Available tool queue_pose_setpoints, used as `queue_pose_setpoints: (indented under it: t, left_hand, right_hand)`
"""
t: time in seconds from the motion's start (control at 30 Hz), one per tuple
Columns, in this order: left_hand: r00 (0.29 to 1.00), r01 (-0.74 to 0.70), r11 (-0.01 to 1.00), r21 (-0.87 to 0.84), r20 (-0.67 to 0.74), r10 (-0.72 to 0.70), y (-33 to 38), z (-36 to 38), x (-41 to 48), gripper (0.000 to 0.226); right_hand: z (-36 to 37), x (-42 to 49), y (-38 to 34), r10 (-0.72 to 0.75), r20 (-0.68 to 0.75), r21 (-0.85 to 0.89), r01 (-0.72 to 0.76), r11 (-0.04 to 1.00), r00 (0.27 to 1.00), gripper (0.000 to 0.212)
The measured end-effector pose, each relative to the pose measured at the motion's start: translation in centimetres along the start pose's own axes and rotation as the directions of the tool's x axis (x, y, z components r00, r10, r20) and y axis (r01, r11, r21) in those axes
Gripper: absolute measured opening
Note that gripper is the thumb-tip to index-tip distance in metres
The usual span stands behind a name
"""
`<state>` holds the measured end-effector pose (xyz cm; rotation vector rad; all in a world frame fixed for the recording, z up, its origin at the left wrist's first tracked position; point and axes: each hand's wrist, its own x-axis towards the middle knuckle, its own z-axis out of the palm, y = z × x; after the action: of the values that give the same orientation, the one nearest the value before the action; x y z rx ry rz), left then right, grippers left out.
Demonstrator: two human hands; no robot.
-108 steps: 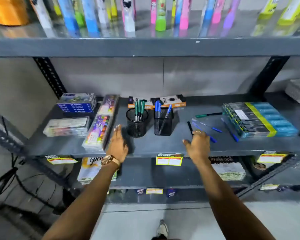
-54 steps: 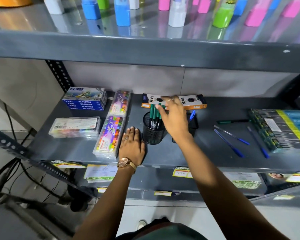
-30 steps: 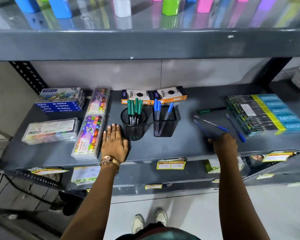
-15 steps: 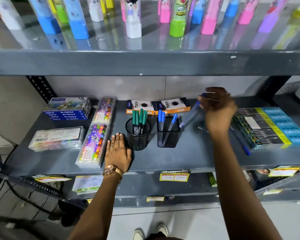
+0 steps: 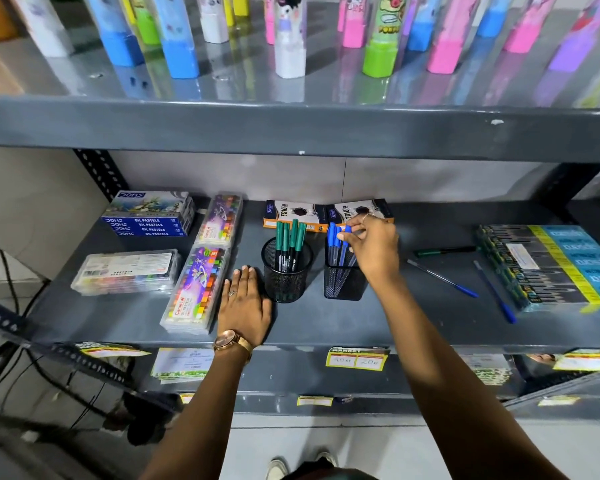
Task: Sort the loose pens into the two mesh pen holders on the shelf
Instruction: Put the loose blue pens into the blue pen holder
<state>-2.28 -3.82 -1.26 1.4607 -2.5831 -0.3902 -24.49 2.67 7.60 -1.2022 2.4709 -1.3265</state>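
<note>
**Blue pen going into the square holder; three loose pens wait to the right**

Nearest me, my left hand [image 5: 245, 304] lies flat on the shelf [image 5: 326, 323], fingers together and stretched out, gripping nothing, just beside the round mesh holder [image 5: 284, 271] with its green-capped pens.

A little further in, my right hand [image 5: 373, 249] hovers over the square mesh holder [image 5: 343, 280]. Thumb and forefinger are pinched on the cap end of a blue pen [image 5: 343, 230], which stands nearly upright among the other blue pens in that holder. I judge this pen is at the point of release.

The next move turns on what lies to the right of that hand. Two loose blue pens rest on the shelf: one [image 5: 442, 278] runs diagonally, its blue cap toward the front right, and the second [image 5: 494, 292] lies near the stacked pen packs [image 5: 551, 265], its long axis pointing front to back, cap nearest me. Further back, a loose green pen [image 5: 444, 251] lies almost crosswise, cap end toward the holders. All three are well apart from the left hand and near the right, so the right hand is the one to fetch them; the diagonal blue pen is closest to it.

Behind the holders sit two orange boxes [image 5: 297, 214] against the back wall.
</note>
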Motion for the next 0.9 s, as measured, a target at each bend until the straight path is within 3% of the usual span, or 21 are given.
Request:
queue_pose_setpoints:
  t: [0.23, 0.33, 0.4, 0.47, 0.63, 0.9]
  left_hand:
    - [1.000, 0.001, 1.000, -0.013, -0.022, -0.001, 0.1, 0.1, 0.0, 0.073]
    - [1.000, 0.003, 1.000, -0.023, -0.024, -0.003, 0.1, 0.1, 0.0, 0.073]
    - [1.000, 0.003, 1.000, -0.017, -0.021, -0.003, 0.1, 0.0, 0.0, 0.074]
    - [1.000, 0.001, 1.000, -0.013, -0.019, -0.001, 0.1, 0.1, 0.0, 0.074]
    - [1.000, -0.001, 1.000, -0.016, -0.023, 0.001, 0.0, 0.2, 0.0, 0.074]
    - [1.000, -0.003, 1.000, -0.022, -0.013, 0.003, 0.1, 0.0, -0.1, 0.074]
  right_hand:
    - [-0.8, 0.0, -0.6, -0.054, 0.040, -0.223, 0.061, 0.973, 0.998, 0.027]
    - [-2.1, -0.5, 0.3, -0.069, -0.097, -0.160, 0.053, 0.986, 0.993, 0.029]
    - [-3.5, -0.8, 1.9, 0.015, -0.214, -0.149, -0.048, 0.988, 0.977, 0.027]
    - [-4.9, -1.0, 3.9, 0.134, -0.257, -0.272, -0.205, 0.940, 0.957, 0.031]
    - [-7.7, -1.6, 8.6, 0.368, -0.130, -0.576, -0.372, 0.727, 0.921, 0.031]
    - [-10.2, -2.2, 11.3, 0.576, -0.165, -0.605, -0.543, 0.583, 0.801, 0.039]
